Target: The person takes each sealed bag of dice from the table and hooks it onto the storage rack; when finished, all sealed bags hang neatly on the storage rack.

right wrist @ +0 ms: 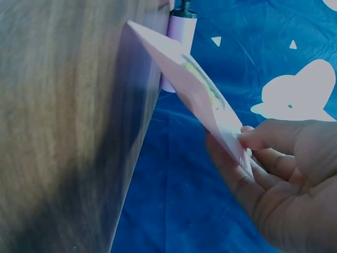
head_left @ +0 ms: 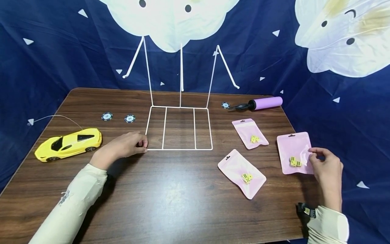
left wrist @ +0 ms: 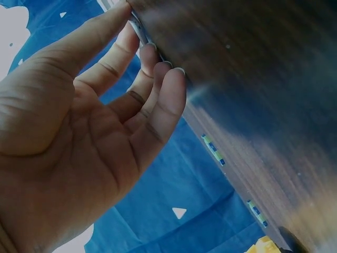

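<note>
My left hand [head_left: 129,145] pinches the front left corner of a white wire rack [head_left: 179,149] between thumb and fingers. The rack has a flat base with crossbars and three tall hooked arms at its back. In the left wrist view the left hand [left wrist: 100,116] has its fingertips together at the rack's edge. At the table's right side, my right hand [head_left: 327,166] pinches the right edge of a pink zip pouch [head_left: 293,144] holding yellow dice [head_left: 295,162]. The right wrist view shows this pouch [right wrist: 179,79] tilted, thumb on one face and fingers behind.
Two more pink pouches with dice lie nearby, a rear pouch [head_left: 245,128] and a front pouch [head_left: 234,162]. A purple hand pump [head_left: 268,103] and a poker chip [head_left: 225,105] are behind them. Left are two chips [head_left: 107,116] and a yellow toy car [head_left: 71,144].
</note>
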Tool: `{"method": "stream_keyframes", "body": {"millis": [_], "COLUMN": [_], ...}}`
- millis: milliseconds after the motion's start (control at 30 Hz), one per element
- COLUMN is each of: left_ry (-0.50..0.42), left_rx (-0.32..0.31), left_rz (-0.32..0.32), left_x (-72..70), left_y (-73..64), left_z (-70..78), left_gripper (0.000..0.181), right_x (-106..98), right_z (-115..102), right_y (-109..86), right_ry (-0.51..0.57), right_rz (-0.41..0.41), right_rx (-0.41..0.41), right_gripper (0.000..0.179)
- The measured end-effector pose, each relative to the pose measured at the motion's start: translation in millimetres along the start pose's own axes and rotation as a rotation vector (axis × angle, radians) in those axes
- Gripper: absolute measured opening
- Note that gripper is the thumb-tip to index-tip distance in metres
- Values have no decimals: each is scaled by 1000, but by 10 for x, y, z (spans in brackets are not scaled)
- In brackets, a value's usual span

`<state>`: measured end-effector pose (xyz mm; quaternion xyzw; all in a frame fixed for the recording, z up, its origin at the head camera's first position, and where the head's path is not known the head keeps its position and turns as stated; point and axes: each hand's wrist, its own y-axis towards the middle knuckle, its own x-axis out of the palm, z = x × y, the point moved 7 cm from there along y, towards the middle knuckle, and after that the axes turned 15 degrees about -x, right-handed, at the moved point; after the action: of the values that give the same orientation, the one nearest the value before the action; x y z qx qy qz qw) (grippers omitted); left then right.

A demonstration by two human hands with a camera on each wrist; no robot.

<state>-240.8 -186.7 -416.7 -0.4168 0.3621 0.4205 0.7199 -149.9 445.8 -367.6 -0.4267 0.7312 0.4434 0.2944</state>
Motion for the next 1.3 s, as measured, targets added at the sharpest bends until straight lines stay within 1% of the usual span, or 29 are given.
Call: {"method": "stream_keyframes", "body": {"millis": [100, 200, 300, 433, 533, 800, 1033, 1167, 1300], "left_ry": [9, 13, 17, 20, 19, -1, 2, 8, 15], "left_rx": [-5, 15, 19, 1, 6, 3, -7, 2, 20], "left_rz": [-1, 4, 11, 12, 7, 3, -10, 1, 16], "left_x": [5, 1, -18, -36, -25, -10, -12, -11, -17], "left_y": [-15, -22, -47, -54, -53, -16, 2, -18, -32], "left_z": [-15, 3, 2, -19, -28, 27, 43, 33, 36], "left_gripper": [18, 17, 18, 19, 19, 18, 17, 18, 19], "right_x": [-26, -72, -80, -73, -72, -132, -145, -129, -131], "right_z": [-35, -51, -82, -149, -197, -309, -463, -530, -593], "right_y": [14, 15, 18, 26, 26, 44, 94, 84, 70], "right_ry": [9, 20, 57, 111, 136, 186, 246, 318, 385], "right_rz": [22, 44, 62, 93, 125, 205, 232, 235, 251], "right_rx": [12, 43, 69, 53, 38, 20, -55, -49, -55], "right_gripper": [30, 31, 32, 32, 31, 30, 26, 20, 20]}}
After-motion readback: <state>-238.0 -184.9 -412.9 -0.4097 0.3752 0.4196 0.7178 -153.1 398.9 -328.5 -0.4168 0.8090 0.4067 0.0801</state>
